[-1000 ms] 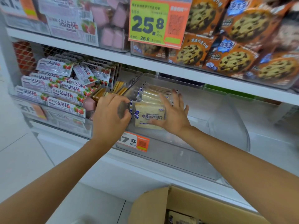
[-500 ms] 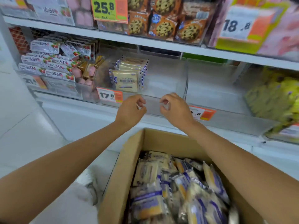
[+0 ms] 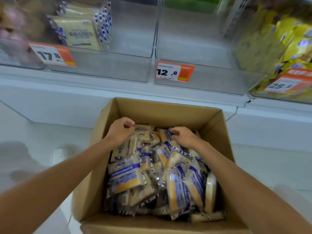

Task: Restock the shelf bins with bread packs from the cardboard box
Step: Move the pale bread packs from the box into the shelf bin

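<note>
An open cardboard box (image 3: 168, 108) stands on the floor below the shelf, full of loose cream-and-blue bread packs (image 3: 126, 176). Both my hands are inside it at its far end. My left hand (image 3: 120, 131) curls its fingers round the edge of a beige bread pack (image 3: 143, 131). My right hand (image 3: 184, 136) has its fingers hooked over a blue-and-orange bread pack (image 3: 164, 135). Up on the shelf, a clear bin (image 3: 109, 68) holds a short row of upright bread packs (image 3: 81, 31) at its left side.
To the right of that bin stands a clear bin (image 3: 211, 80) with a 12.8 price tag (image 3: 174, 71); I see nothing in it. Yellow snack bags (image 3: 287, 39) fill the bin at far right. Pink goods (image 3: 13, 31) sit far left. A white shoe (image 3: 59, 154) is on the floor.
My hands left the shelf bin, where they were setting a bread pack, and dropped into the cardboard box. My view tilted down from the shelves to the box.
</note>
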